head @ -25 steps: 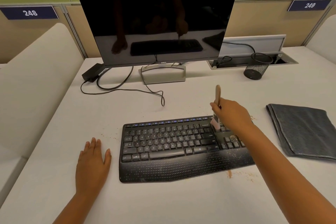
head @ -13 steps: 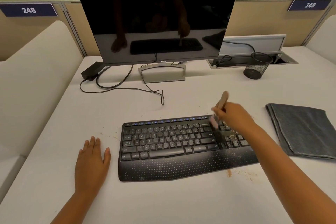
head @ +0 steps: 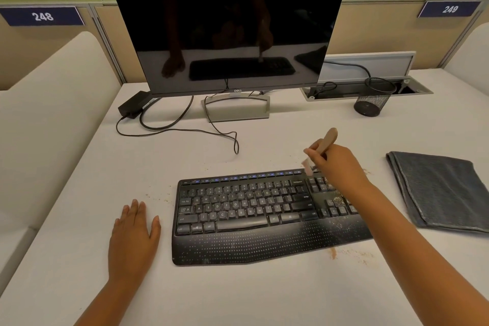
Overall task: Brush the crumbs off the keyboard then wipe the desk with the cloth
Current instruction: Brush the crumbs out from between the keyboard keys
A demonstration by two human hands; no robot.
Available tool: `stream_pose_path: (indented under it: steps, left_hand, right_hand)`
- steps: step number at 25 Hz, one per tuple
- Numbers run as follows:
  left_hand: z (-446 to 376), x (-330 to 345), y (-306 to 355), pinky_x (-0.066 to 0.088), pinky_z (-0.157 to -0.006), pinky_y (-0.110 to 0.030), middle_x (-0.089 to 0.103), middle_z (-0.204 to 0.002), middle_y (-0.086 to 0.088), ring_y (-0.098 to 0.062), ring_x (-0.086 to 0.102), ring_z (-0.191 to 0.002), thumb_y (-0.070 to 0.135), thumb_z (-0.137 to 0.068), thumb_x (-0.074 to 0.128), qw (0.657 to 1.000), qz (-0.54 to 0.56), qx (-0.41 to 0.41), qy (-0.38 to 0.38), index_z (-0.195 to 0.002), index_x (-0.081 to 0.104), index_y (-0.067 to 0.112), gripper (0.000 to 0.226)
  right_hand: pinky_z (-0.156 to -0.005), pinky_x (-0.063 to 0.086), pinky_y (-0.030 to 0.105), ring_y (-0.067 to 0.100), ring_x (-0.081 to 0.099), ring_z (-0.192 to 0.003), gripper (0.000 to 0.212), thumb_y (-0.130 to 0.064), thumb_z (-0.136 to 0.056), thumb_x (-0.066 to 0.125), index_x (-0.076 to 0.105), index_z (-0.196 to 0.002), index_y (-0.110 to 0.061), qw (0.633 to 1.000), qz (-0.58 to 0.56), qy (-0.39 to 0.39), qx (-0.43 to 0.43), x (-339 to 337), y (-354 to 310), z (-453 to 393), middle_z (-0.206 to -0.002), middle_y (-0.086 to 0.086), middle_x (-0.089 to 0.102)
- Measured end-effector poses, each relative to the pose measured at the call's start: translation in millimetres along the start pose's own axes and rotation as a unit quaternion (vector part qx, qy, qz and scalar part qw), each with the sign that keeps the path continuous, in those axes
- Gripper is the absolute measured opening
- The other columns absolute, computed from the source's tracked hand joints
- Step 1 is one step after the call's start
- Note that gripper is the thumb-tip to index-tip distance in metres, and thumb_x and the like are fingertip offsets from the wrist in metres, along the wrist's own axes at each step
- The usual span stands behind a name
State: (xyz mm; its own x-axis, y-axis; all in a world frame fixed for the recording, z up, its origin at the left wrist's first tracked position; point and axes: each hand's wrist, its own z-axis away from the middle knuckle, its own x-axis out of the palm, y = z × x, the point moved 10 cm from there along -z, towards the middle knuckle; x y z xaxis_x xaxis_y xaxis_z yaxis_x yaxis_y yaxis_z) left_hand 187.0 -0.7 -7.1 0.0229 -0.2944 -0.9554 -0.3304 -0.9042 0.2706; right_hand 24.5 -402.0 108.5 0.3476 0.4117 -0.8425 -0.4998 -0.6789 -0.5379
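Note:
A black keyboard (head: 246, 209) lies on the white desk (head: 238, 294) in front of me. Brown crumbs (head: 337, 197) sit on its number pad, and more are scattered on the desk off its right front corner and its left end. My right hand (head: 336, 164) grips a small wooden-handled brush (head: 326, 141); the pale bristles touch the keyboard's top right edge and the handle tilts up and to the right. My left hand (head: 133, 233) rests flat on the desk left of the keyboard. A folded grey cloth (head: 439, 190) lies to the right.
A dark monitor (head: 227, 26) on a stand fills the back, with a power brick (head: 133, 107) and loose cable (head: 185, 130) trailing toward the keyboard. A black mesh pen cup (head: 373, 99) stands beside an open cable tray (head: 367, 88) at the back right.
My right hand has moved the brush from the keys left of the number pad up to the keyboard's top edge, and the handle has tilted to the right. My left hand has stayed put.

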Motion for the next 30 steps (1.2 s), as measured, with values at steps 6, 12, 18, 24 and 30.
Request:
stream_pose_path:
  steps: [6, 12, 18, 24, 30]
  left_hand:
    - [0, -1, 1, 0.018, -0.113, -0.042, 0.032, -0.147, -0.016, -0.03, 0.025, -0.138, 0.032, -0.095, 0.039, 1.0, 0.002, 0.002, 0.005, -0.138, 0.036, -0.001, 0.054]
    - [1, -2, 1, 0.018, -0.113, -0.042, 0.035, -0.145, -0.018, -0.031, 0.028, -0.137, 0.036, -0.094, 0.033, 1.0, -0.008, 0.002, 0.012, -0.136, 0.038, -0.003, 0.057]
    - [2, -3, 2, 0.016, -0.114, -0.04, 0.031, -0.148, -0.015, -0.028, 0.024, -0.139, 0.032, -0.096, 0.037, 1.0, 0.002, 0.001, 0.005, -0.139, 0.035, -0.001, 0.054]
    - [2, -3, 3, 0.018, -0.113, -0.041, 0.033, -0.146, -0.016, -0.03, 0.026, -0.138, 0.031, -0.095, 0.039, 1.0, 0.013, 0.001, 0.01, -0.138, 0.036, -0.001, 0.053]
    - [1, -4, 3, 0.016, -0.113, -0.039, 0.032, -0.147, -0.015, -0.028, 0.025, -0.138, 0.028, -0.094, 0.044, 1.0, 0.013, -0.002, 0.009, -0.138, 0.035, 0.0, 0.054]
  right_hand:
    - [-0.058, 0.044, 0.027, 0.018, 0.059, -0.067, 0.023, -0.031, -0.098, 0.046, 0.056, -0.092, -0.012, 0.998, 0.013, -0.032, 0.052, 17, 17, 2, -0.08, 0.008, 0.066]
    - [-0.048, 0.035, 0.023, 0.015, 0.055, -0.058, 0.026, -0.032, -0.099, 0.042, 0.053, -0.088, -0.011, 0.998, 0.026, -0.017, 0.054, 23, 31, 1, -0.063, -0.002, 0.055]
    - [-0.05, 0.039, 0.024, 0.016, 0.059, -0.06, 0.027, -0.031, -0.099, 0.042, 0.053, -0.082, -0.014, 0.998, -0.038, 0.023, 0.052, 8, 30, 8, -0.065, -0.001, 0.058]
    - [-0.051, 0.038, 0.023, 0.015, 0.059, -0.062, 0.024, -0.032, -0.098, 0.045, 0.054, -0.087, -0.013, 0.998, -0.031, 0.022, 0.057, 6, 34, 1, -0.066, 0.001, 0.06]
    - [-0.053, 0.041, 0.025, 0.021, 0.061, -0.066, 0.026, -0.034, -0.097, 0.045, 0.055, -0.088, -0.013, 0.999, -0.017, 0.006, 0.03, 6, 20, 2, -0.07, 0.006, 0.063]
